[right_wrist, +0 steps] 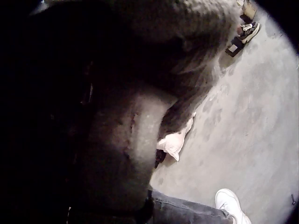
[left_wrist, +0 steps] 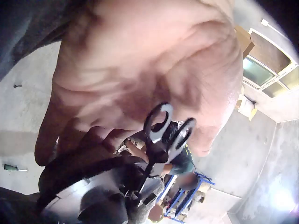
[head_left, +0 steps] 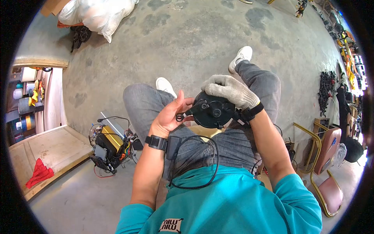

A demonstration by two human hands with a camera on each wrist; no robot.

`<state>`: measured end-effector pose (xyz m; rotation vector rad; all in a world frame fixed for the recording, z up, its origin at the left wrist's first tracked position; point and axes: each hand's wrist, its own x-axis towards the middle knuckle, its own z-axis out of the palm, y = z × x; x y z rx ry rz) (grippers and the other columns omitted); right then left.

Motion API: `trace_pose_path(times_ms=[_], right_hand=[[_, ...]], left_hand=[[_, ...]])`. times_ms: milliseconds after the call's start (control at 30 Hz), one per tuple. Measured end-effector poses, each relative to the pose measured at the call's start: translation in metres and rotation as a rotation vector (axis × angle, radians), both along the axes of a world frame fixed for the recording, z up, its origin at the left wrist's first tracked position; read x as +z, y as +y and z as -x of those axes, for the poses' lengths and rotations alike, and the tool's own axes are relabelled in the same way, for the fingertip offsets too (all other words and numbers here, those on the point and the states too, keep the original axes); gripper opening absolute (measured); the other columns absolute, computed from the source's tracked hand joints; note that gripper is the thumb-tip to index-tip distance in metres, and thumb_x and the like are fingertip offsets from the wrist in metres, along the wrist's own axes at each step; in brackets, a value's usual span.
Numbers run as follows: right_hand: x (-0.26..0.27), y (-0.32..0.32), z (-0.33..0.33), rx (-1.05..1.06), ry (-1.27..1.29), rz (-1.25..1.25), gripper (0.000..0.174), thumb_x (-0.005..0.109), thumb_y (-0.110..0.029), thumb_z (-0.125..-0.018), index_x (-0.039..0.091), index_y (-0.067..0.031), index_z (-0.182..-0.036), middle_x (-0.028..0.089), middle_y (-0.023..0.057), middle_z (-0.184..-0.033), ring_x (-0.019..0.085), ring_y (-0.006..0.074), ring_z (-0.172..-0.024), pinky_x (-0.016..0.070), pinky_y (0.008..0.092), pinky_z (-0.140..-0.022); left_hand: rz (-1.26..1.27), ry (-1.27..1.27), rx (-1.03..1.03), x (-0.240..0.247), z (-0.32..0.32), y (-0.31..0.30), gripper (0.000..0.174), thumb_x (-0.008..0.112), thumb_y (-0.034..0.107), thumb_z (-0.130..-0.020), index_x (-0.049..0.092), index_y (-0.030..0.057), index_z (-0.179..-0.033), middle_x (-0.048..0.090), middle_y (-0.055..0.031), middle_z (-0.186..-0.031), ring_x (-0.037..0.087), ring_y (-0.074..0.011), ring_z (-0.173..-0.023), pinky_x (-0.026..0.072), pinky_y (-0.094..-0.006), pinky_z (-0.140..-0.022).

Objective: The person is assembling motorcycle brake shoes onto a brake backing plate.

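A round black disc-shaped part [head_left: 215, 112] with a raised hub is held over the person's lap. The right hand [head_left: 230, 90], in a pale knit glove, grips its upper rim with curled fingers. The bare left hand [head_left: 168, 115] is at the disc's left side, thumb raised away from it and fingers reaching behind its edge. In the left wrist view a forked metal lug [left_wrist: 161, 133] with two ring ends sticks out from the disc in front of the left palm [left_wrist: 149, 70]. Most of the right wrist view is dark, with the knit glove [right_wrist: 196, 60] showing at the top.
Left of the person, a bundle of wired electronics [head_left: 111, 142] sits on the floor beside a low wooden board [head_left: 58, 150] with a red cloth [head_left: 40, 173]. White bags [head_left: 99, 15] lie at the far left. Chairs [head_left: 331, 152] stand at right. A green-handled screwdriver [left_wrist: 14, 167] lies on the floor.
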<state>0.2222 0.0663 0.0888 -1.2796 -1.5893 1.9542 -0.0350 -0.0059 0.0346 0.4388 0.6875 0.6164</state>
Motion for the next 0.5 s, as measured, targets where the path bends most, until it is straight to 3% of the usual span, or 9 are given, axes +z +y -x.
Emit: trace_pose_path(times_ms=[67,167,267,367,433,500], right_hand=[[0.002,0.001,0.001,0.006,0.021,-0.007,0.041,0.067,-0.037,-0.095,0.071,0.0015,-0.11,0.072,0.0066,-0.101,0.067,0.0151,-0.095,0.051,0.0292,-0.089],[-0.001,0.003,0.003,0.023,-0.081,-0.005,0.039,0.068,-0.036,-0.095,0.071,0.0006,-0.108,0.071,0.0059,-0.099,0.066,0.0136,-0.094,0.0512,0.0285,-0.088],[-0.008,-0.001,0.004,-0.064,-0.023,0.004,0.043,0.067,-0.039,-0.093,0.07,0.0025,-0.103,0.068,0.007,-0.09,0.064,0.0149,-0.086,0.051,0.0308,-0.081],[-0.009,0.0,0.004,-0.079,-0.034,-0.035,0.042,0.067,-0.038,-0.092,0.07,0.0026,-0.102,0.068,0.007,-0.089,0.064,0.0146,-0.085,0.0512,0.0306,-0.08],[-0.007,0.0,0.004,-0.103,-0.075,-0.029,0.042,0.068,-0.039,-0.092,0.07,0.0024,-0.101,0.069,0.0069,-0.088,0.064,0.0143,-0.085,0.0514,0.0308,-0.078],[0.001,-0.001,0.008,-0.147,-0.087,-0.008,0.043,0.068,-0.039,-0.092,0.07,0.0025,-0.101,0.069,0.0071,-0.088,0.064,0.0142,-0.085,0.0515,0.0307,-0.078]], left_hand=[[-0.022,-0.023,-0.03,0.0,-0.001,-0.001,0.085,0.036,0.069,-0.102,0.052,-0.0034,-0.143,0.064,-0.0142,-0.134,0.063,-0.0225,-0.118,0.0509,-0.0369,-0.099],[0.033,0.053,0.08,-0.001,-0.008,-0.006,0.074,0.043,0.061,-0.104,0.054,-0.0014,-0.142,0.064,-0.0116,-0.134,0.061,-0.0222,-0.121,0.0472,-0.0393,-0.104],[-0.003,0.0,0.131,-0.01,-0.01,-0.009,0.06,0.05,0.049,-0.106,0.057,-0.0002,-0.14,0.066,-0.0097,-0.132,0.06,-0.0214,-0.121,0.0453,-0.0407,-0.106],[0.048,-0.051,0.182,-0.011,-0.013,-0.01,0.049,0.054,0.039,-0.106,0.062,-0.0001,-0.134,0.068,-0.0091,-0.128,0.062,-0.0206,-0.119,0.0466,-0.0409,-0.103],[0.068,0.001,0.277,0.004,-0.024,-0.01,0.032,0.06,0.035,-0.104,0.069,0.0062,-0.112,0.071,-0.0037,-0.109,0.063,-0.0121,-0.1,0.0499,-0.0321,-0.09],[0.118,0.028,0.344,-0.006,-0.026,-0.011,0.03,0.059,0.033,-0.104,0.069,0.0058,-0.112,0.072,-0.004,-0.108,0.064,-0.0125,-0.098,0.0501,-0.0316,-0.088]])
